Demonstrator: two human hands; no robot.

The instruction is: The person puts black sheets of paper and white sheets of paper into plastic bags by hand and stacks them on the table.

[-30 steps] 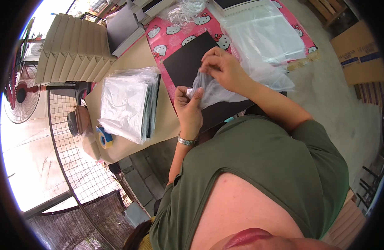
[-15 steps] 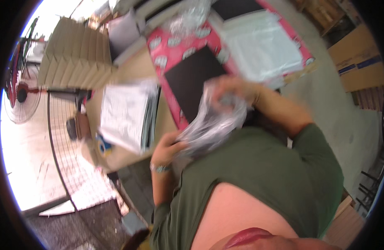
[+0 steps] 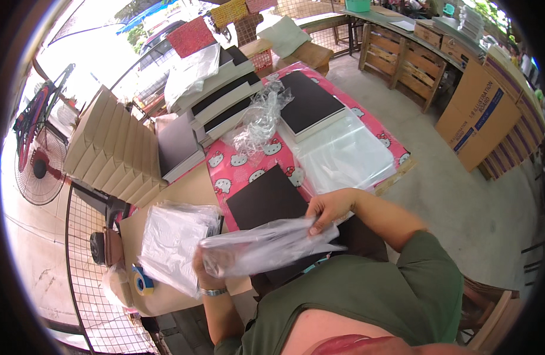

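A clear plastic bag (image 3: 272,245) is stretched sideways in front of my body. My right hand (image 3: 333,210) pinches its right end between thumb and fingers. At the other end my left hand (image 3: 206,269) is closed on the bag, its fingers partly hidden behind the plastic. Just beyond the bag lies a black sheet of board (image 3: 265,198), its near part covered from view. To the left rests a pile of plastic-wrapped sheets (image 3: 172,239). Flat clear plastic bags (image 3: 346,157) are stacked to the right, beside a black-topped stack of boards (image 3: 311,102).
Crumpled plastic (image 3: 258,127) lies on the pink patterned cover (image 3: 219,171). Tall stacks of brown packets (image 3: 113,154) and black-and-white boards (image 3: 225,97) stand far left. A tape roll (image 3: 143,281) sits by the left edge; large cartons (image 3: 479,115) lean at the right.
The bag has gone from bunched up to drawn out lengthwise between my hands. My right hand has come down nearer the bag's right end. The view has tilted to show more of the background.
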